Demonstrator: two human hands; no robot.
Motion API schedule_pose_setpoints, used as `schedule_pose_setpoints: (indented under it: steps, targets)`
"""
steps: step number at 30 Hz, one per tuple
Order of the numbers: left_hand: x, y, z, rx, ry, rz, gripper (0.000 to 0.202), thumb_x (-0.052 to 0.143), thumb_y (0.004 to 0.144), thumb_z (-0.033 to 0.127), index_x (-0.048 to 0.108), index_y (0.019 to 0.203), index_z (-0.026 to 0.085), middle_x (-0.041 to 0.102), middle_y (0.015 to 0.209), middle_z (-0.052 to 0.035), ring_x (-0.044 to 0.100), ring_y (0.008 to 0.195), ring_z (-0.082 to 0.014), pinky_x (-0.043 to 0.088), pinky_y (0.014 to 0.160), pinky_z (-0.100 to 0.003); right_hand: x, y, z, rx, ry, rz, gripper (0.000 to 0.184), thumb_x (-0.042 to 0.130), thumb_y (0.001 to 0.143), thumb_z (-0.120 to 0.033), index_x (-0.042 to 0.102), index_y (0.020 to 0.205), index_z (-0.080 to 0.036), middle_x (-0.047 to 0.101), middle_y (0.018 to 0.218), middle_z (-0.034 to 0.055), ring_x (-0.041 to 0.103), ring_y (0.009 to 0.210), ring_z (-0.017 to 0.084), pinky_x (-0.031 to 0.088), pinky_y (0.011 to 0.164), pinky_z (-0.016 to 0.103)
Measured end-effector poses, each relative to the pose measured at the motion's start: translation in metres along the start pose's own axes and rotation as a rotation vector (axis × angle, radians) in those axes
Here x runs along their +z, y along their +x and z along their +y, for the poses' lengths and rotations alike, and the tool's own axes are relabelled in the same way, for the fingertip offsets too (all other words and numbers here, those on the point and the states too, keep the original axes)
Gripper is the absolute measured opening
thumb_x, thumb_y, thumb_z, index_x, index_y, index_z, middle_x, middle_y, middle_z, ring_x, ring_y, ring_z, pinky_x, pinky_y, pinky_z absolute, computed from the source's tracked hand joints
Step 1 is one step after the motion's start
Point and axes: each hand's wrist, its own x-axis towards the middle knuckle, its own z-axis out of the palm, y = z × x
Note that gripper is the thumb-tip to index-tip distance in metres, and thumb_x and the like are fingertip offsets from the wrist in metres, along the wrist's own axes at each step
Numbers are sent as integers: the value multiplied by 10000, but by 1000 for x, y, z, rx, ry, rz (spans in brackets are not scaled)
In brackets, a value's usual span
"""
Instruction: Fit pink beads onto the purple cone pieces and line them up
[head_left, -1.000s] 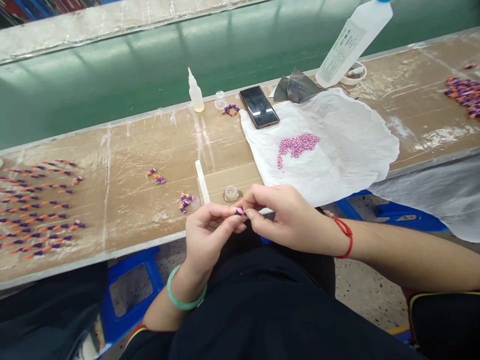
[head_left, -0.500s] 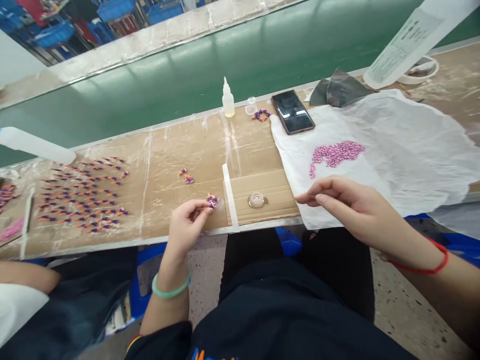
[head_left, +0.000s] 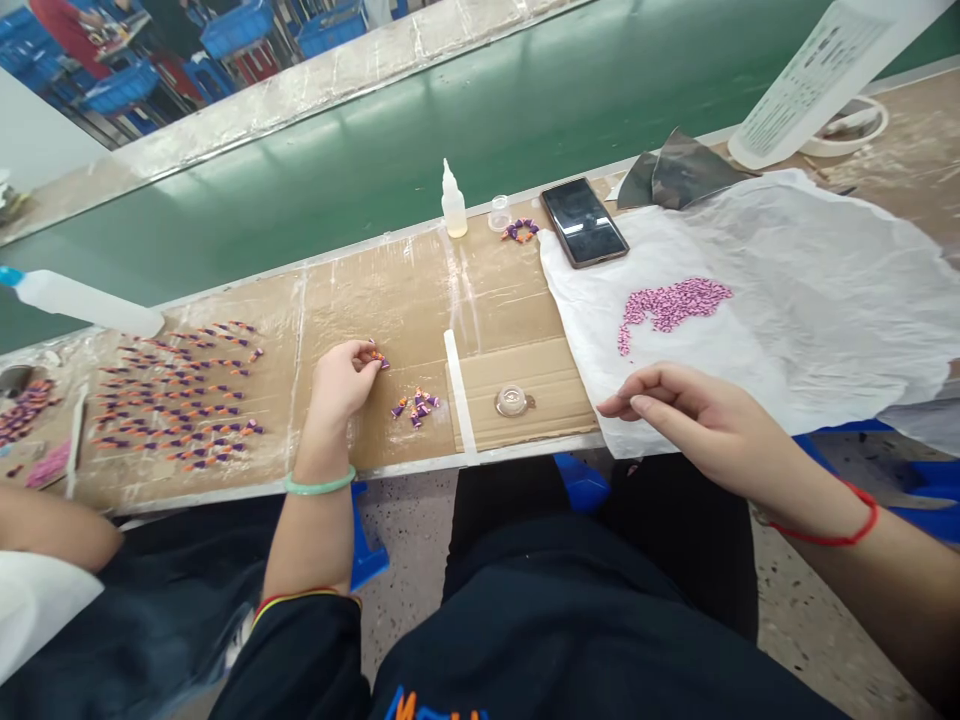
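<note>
My left hand [head_left: 341, 385] is over the cardboard-covered bench, its thumb and fingertips pinched at a small purple-and-orange piece [head_left: 380, 358]. Closer to me lies a loose group of similar pieces [head_left: 417, 406]. My right hand [head_left: 686, 405] hovers at the near left edge of a white sheet [head_left: 810, 300], thumb and fingers brought together. Whatever those fingers hold, if anything, is too small to make out. Between my hands a small clear round dish [head_left: 512, 401] rests on a cardboard pad [head_left: 547, 375]. Tiny pink pieces [head_left: 679, 303] are heaped on the sheet.
Rows of purple-and-orange pieces [head_left: 180, 395] cover the bench at left, beside another person's arm [head_left: 56, 530]. Along the back stand a dropper bottle [head_left: 453, 203], a phone [head_left: 584, 222], a ring of pieces [head_left: 520, 231] and a large white bottle [head_left: 810, 85]. Behind runs a green belt [head_left: 337, 165].
My left hand has moved left and farther from me, from the near group of pieces to the small far one. The near group now holds more pieces. My right hand has barely moved.
</note>
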Motion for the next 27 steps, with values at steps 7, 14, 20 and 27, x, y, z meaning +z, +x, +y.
schedule_pose_setpoints:
  steps: [7,14,20,27]
  targets:
    - [-6,0,7,5,124,-47,144,677,729,243,609,840,182,705,853,-53,645,807,-224,485,786,-325,-4,-2,4,18,6,22,307,569,937,-519,642,911,-222,748,948,78,709,899,269,555,778,389]
    - [-6,-8,8,-51,-23,42,113,723,718,223,623,762,193,653,668,26,620,686,-175,453,664,-264,-14,-1,0,1,101,124,202,601,889,-400,615,888,-199,746,898,71,708,879,240,556,799,367]
    - [-5,-22,8,-147,-585,-23,313,878,590,303,621,729,188,629,523,61,559,487,-106,449,496,-194,-35,16,22,-77,-93,290,125,553,875,-300,609,879,-188,708,886,60,681,876,211,522,771,328]
    - [1,-47,27,-109,-944,-44,403,980,465,325,648,659,205,646,539,38,562,505,-115,438,451,-194,-36,44,43,-202,-537,179,78,559,817,-152,614,773,-186,660,822,77,581,823,237,452,820,394]
